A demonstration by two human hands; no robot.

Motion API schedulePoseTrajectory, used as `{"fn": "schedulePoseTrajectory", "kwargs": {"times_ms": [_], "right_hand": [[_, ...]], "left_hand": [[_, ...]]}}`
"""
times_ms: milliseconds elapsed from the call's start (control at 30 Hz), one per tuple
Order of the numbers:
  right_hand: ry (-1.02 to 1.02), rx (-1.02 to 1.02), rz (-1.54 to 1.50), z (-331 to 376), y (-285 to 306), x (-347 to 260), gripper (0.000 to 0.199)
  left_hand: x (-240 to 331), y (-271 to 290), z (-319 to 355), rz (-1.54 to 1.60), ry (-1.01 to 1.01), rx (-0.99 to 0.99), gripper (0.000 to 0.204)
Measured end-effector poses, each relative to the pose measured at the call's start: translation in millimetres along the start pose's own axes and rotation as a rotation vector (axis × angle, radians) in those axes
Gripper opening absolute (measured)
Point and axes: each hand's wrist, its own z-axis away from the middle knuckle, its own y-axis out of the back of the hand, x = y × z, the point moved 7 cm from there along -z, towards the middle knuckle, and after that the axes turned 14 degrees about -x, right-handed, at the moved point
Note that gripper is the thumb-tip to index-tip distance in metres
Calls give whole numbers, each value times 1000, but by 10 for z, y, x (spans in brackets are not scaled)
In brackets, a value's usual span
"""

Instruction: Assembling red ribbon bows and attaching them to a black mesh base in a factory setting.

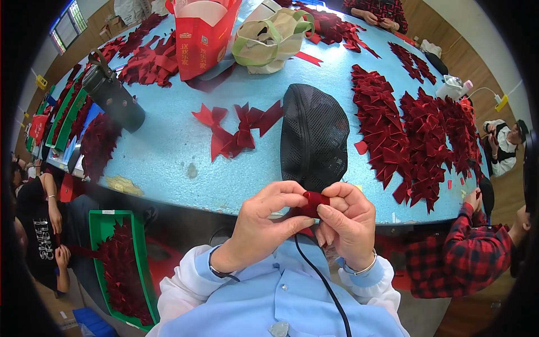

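Between both hands, just off the near table edge, is a small folded piece of dark red velvet ribbon [316, 203]. My left hand [264, 210] pinches its left side with thumb and fingers. On the other side my right hand [348, 218] grips it with the thumb pressed on the front. Parts of the ribbon are covered by my fingers. Right beyond the hands a black mesh pouch [314, 135] with a zip lies on the table. Left of the pouch rest a few loose red ribbon bows [238, 132].
On the blue table [168, 168] stand a black flask [115, 95], a red paper bag [202, 45] and a cloth bag [266, 42]. Rows of red bows [379, 123] cover the right side. A green crate [140, 269] of bows sits lower left. Other people work around the table.
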Motion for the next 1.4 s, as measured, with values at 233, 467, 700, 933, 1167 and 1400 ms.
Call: {"fn": "schedulePoseTrajectory", "kwargs": {"times_ms": [233,467,700,933,1167,1400], "right_hand": [[140,56,389,44,20,-120,18],[284,61,561,46,-55,-218,17],[94,21,204,21,-29,-72,21],[128,44,112,3,-70,-15,25],[339,229,673,78,51,-420,29],[410,-350,1162,-198,-346,-615,25]], "left_hand": [[39,33,-27,-288,-101,-45,17],[-94,12,-38,64,-67,-23,21],[-135,-45,-21,83,72,-12,31],[-152,-17,9,5,70,-15,33],[-250,66,9,180,147,-19,32],[-160,-57,-17,91,165,-150,37]]}}
